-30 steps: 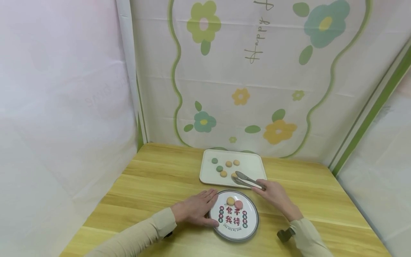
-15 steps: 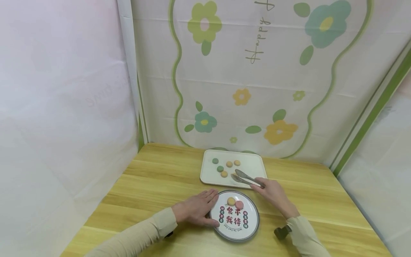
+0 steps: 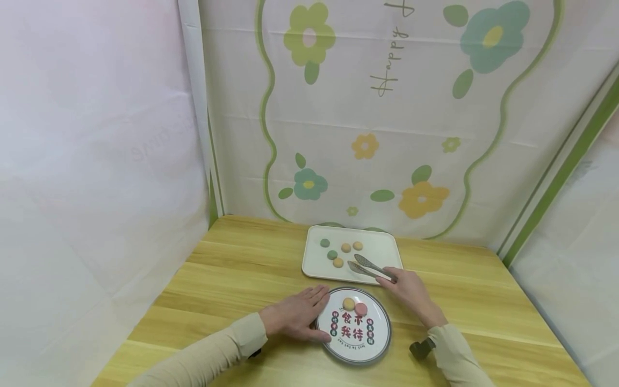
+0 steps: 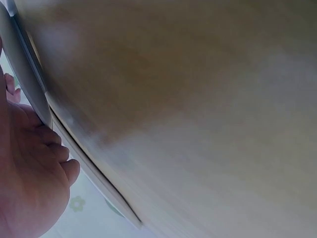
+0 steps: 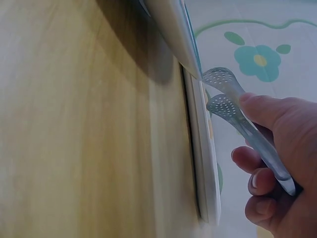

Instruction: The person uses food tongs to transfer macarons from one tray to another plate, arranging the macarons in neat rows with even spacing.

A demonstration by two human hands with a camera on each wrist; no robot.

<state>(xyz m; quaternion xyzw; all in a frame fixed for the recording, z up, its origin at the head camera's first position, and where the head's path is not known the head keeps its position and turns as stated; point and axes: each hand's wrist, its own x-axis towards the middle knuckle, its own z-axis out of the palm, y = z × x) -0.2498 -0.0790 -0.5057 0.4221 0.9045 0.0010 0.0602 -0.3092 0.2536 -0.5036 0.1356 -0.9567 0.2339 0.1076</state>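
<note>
My right hand (image 3: 411,293) grips metal tongs (image 3: 371,265) whose perforated tips are spread apart low over the right part of a white tray (image 3: 384,250). On the tray, left of the tongs, lie two green macarons (image 3: 332,254) and three pale orange macarons (image 3: 338,263). My left hand (image 3: 302,314) lies with fingers extended at the left rim of a round plate (image 3: 355,352). A yellow macaron (image 3: 348,304) and a pink macaron (image 3: 361,309) sit side by side on the plate's far part. The right wrist view shows fingers and thumb around the tongs (image 5: 262,144).
Both plate and tray stand on a wooden table (image 3: 227,279), the tray behind the plate. A flower-printed curtain (image 3: 333,118) rises at the table's back edge, with pale sheets (image 3: 106,188) at the sides.
The tongs' tips have shifted slightly, and the pale orange macaron seen beside them earlier is hidden now. My right forearm has edged left. The left hand stays in place.
</note>
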